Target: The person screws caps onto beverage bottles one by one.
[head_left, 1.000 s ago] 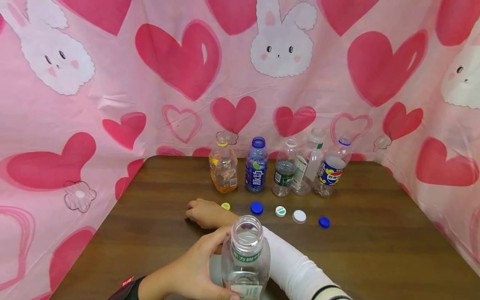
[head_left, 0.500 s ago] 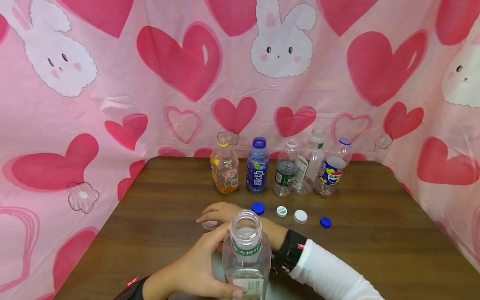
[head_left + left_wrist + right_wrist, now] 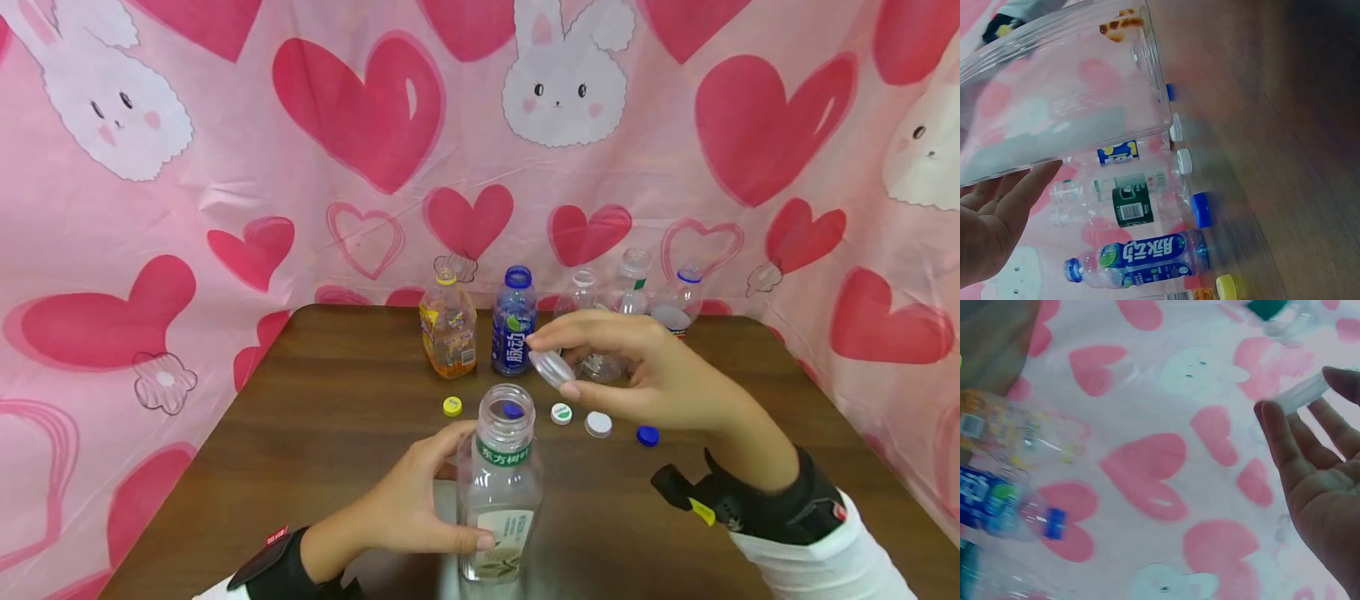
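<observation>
My left hand (image 3: 412,504) grips a clear square plastic bottle (image 3: 504,479) around its body near the front of the table. The bottle stands upright and uncapped, with a green band below its mouth and a pale label. In the left wrist view its clear wall (image 3: 1066,100) fills the upper left, beside the fingers (image 3: 1019,194). Raised above the table, my right hand (image 3: 652,367) pinches a translucent whitish cap (image 3: 552,368) between thumb and fingertips. That cap is tilted, above and to the right of the bottle's mouth. The right wrist view shows the cap (image 3: 1300,395) edge-on.
Along the back stand several uncapped bottles: an orange-tinted one (image 3: 448,337), a blue one (image 3: 514,333), and clear ones partly behind my right hand. Before them lie a yellow cap (image 3: 452,407), white caps (image 3: 598,424) and a blue cap (image 3: 648,436). A pink curtain (image 3: 360,150) hangs behind.
My right hand has lifted from the table left of the bottle and swung up and right, carrying the translucent cap. The left hand still holds the bottle, which appears slightly higher in view.
</observation>
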`<state>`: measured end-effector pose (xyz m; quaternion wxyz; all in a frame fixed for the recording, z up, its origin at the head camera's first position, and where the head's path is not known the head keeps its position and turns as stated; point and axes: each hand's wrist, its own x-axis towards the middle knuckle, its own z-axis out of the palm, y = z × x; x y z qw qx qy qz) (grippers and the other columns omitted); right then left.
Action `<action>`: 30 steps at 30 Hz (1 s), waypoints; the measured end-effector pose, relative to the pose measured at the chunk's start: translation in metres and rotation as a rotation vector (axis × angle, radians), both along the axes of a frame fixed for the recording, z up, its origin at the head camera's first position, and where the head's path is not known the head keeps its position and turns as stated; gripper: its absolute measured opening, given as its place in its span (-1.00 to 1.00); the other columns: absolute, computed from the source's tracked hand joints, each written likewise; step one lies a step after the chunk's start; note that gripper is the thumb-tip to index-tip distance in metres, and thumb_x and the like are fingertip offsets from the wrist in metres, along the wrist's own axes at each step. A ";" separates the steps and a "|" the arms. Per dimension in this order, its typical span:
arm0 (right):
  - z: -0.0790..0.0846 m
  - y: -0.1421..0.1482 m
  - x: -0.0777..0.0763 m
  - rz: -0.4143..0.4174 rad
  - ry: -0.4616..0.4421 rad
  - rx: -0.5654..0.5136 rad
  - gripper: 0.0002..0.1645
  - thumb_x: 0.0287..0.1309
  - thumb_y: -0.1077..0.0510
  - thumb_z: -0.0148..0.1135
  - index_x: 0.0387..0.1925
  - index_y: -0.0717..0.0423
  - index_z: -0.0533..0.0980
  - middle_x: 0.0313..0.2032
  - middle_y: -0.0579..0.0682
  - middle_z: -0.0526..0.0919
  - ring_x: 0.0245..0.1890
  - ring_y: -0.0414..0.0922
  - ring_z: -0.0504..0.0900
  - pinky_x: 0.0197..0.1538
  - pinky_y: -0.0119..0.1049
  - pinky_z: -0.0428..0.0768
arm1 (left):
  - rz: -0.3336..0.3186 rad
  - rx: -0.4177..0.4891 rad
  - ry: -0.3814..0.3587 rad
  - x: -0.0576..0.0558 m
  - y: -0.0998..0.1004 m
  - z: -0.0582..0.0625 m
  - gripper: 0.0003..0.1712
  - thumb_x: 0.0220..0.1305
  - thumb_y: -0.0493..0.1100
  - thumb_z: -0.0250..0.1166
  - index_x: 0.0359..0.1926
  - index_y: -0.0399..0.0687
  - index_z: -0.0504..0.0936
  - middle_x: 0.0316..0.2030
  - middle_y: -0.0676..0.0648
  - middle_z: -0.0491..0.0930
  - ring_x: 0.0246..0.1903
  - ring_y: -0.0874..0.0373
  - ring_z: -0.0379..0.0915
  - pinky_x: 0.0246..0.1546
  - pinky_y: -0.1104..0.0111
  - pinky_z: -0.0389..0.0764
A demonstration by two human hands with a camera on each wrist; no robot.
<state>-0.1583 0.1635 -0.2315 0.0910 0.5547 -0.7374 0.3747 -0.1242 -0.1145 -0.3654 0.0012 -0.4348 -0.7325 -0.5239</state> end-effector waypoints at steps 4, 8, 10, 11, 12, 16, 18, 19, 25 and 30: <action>0.021 -0.003 0.007 0.125 0.050 0.046 -0.44 0.05 0.39 0.38 0.14 0.16 0.52 0.08 0.02 0.61 0.10 -0.07 0.54 0.04 -0.26 0.60 | 0.002 -0.023 0.006 -0.004 0.004 -0.001 -0.03 -0.07 -0.01 0.58 0.34 0.00 0.29 0.12 0.01 0.53 0.02 0.13 0.52 -0.12 0.25 0.65; 0.030 -0.010 0.011 0.177 0.083 0.135 -0.48 0.06 0.34 0.37 0.11 0.13 0.54 0.09 -0.02 0.61 0.13 -0.09 0.53 0.07 -0.25 0.59 | 0.001 -0.045 0.007 -0.005 0.008 -0.001 -0.04 -0.07 0.00 0.57 0.34 0.01 0.29 0.13 0.02 0.52 0.02 0.15 0.51 -0.15 0.28 0.66; 0.032 -0.013 0.012 0.173 0.090 0.188 -0.50 0.07 0.31 0.38 0.10 0.12 0.55 0.10 -0.06 0.60 0.14 -0.12 0.52 0.08 -0.24 0.58 | 0.003 -0.051 0.007 -0.005 0.010 -0.002 -0.04 -0.08 0.02 0.58 0.33 0.03 0.30 0.11 0.04 0.53 0.01 0.16 0.51 -0.16 0.29 0.66; 0.033 -0.014 0.012 0.166 0.091 0.215 -0.52 0.09 0.29 0.37 0.10 0.10 0.56 0.11 -0.07 0.60 0.14 -0.13 0.52 0.09 -0.24 0.57 | 0.002 -0.053 0.004 -0.005 0.010 -0.002 -0.04 -0.08 0.02 0.58 0.33 0.03 0.30 0.10 0.04 0.53 0.00 0.16 0.51 -0.16 0.30 0.66; 0.034 -0.014 0.012 0.159 0.092 0.239 -0.53 0.10 0.27 0.36 0.09 0.09 0.56 0.11 -0.10 0.59 0.15 -0.15 0.51 0.10 -0.25 0.56 | 0.001 -0.054 0.000 -0.004 0.011 -0.002 -0.04 -0.08 0.02 0.58 0.33 0.04 0.30 0.10 0.05 0.53 0.00 0.16 0.51 -0.16 0.30 0.66; 0.039 -0.015 0.012 0.143 0.107 0.317 -0.55 0.12 0.26 0.34 0.08 0.05 0.57 0.11 -0.16 0.58 0.15 -0.21 0.50 0.13 -0.26 0.54 | -0.014 -0.057 0.009 -0.005 0.011 -0.003 -0.04 -0.07 0.02 0.57 0.33 0.02 0.29 0.09 0.03 0.54 -0.01 0.17 0.51 -0.18 0.32 0.66; 0.040 -0.016 0.012 0.145 0.131 0.345 -0.56 0.10 0.27 0.35 0.06 0.03 0.58 0.10 -0.17 0.58 0.14 -0.23 0.50 0.12 -0.28 0.54 | -0.017 -0.060 0.016 -0.005 0.012 -0.003 -0.04 -0.07 0.01 0.57 0.33 0.01 0.29 0.08 0.03 0.54 -0.02 0.18 0.51 -0.18 0.32 0.66; 0.041 -0.016 0.012 0.155 0.141 0.356 -0.56 0.09 0.28 0.35 0.06 0.03 0.58 0.09 -0.17 0.58 0.13 -0.23 0.50 0.11 -0.28 0.55 | -0.018 -0.063 0.027 -0.005 0.012 -0.003 -0.04 -0.07 0.02 0.57 0.33 0.00 0.28 0.08 0.02 0.54 -0.02 0.18 0.51 -0.18 0.33 0.66; 0.043 -0.019 0.010 0.197 0.160 0.416 -0.53 0.04 0.35 0.36 0.02 0.01 0.58 0.04 -0.15 0.60 0.06 -0.21 0.55 0.02 -0.33 0.58 | 0.000 -0.091 0.015 -0.005 0.012 -0.001 -0.03 -0.10 0.02 0.59 0.32 0.01 0.30 0.02 0.06 0.55 -0.06 0.20 0.51 -0.18 0.32 0.66; 0.042 -0.020 0.011 0.169 0.118 0.458 -0.58 0.04 0.33 0.38 -0.02 -0.01 0.61 0.00 -0.21 0.63 0.02 -0.26 0.56 -0.01 -0.38 0.58 | 0.004 -0.130 0.001 -0.004 0.011 -0.002 -0.05 -0.10 0.03 0.58 0.30 -0.02 0.31 -0.02 0.08 0.56 -0.07 0.22 0.50 -0.18 0.34 0.65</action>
